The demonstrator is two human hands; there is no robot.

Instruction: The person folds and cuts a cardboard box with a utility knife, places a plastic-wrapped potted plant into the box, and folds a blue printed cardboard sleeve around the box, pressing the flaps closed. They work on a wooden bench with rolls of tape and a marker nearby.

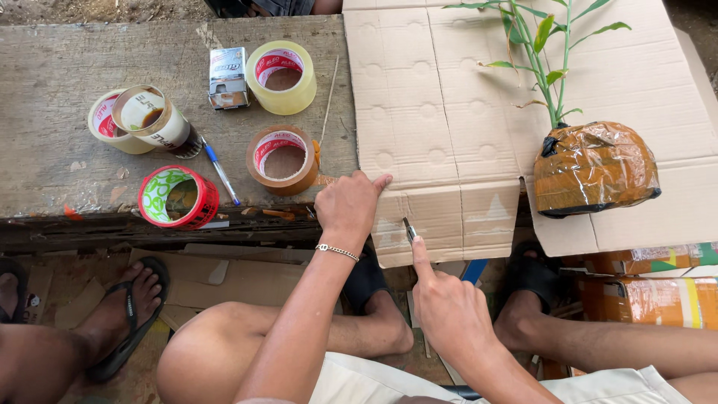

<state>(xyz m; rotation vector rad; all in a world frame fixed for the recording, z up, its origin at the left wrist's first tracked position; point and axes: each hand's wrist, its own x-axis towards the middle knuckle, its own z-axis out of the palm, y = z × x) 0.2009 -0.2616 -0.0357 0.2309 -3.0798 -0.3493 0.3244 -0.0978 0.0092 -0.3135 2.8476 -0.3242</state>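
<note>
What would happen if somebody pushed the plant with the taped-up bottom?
The plant would probably tip rather than slide: its thin green stalks stand tall above a lumpy base wrapped in shiny brown tape. That base looks rounded, so it may rock or roll. It sits on flat cardboard, which likely gives little grip.

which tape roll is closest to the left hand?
The brown tape roll, just beside the left hand. The yellowish clear roll, red-and-green roll and two stacked rolls lie farther off.
</note>
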